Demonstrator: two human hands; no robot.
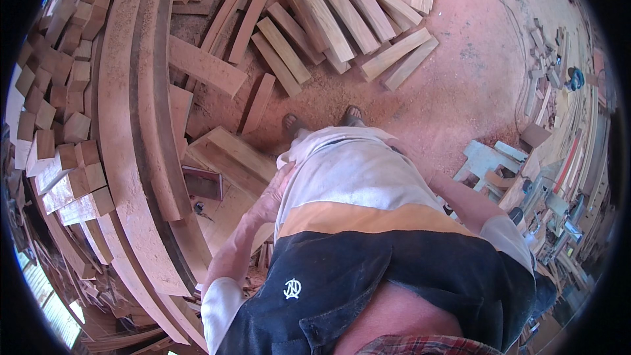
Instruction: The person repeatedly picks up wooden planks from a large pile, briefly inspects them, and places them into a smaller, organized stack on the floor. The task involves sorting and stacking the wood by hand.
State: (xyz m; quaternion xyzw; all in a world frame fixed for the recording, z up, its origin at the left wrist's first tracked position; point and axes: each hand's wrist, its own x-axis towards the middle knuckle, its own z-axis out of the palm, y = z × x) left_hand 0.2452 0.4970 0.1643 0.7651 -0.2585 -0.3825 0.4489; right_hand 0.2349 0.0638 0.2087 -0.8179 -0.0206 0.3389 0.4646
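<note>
My left hand point(279, 187) rests against the side of my white, orange and dark shirt point(355, 174), at about hip height. Its fingertips disappear at the cloth, so whether they grip it does not show. On the other side my right hand point(419, 163) hangs close to the shirt's edge, its fingers mostly hidden. No tool or piece of wood is visible in either hand. Nearest to the left hand are thick wooden boards point(240, 158) and, beyond them, a dark red flat box-like object point(202, 183).
Several cut wooden blocks point(338, 23) lie on the dusty floor ahead of my feet point(353, 114). Long heavy beams point(125, 125) run along the left, beside stacked square timbers point(77, 128). A light-blue metal machine part point(486, 163) and wood scraps point(545, 59) lie at the right.
</note>
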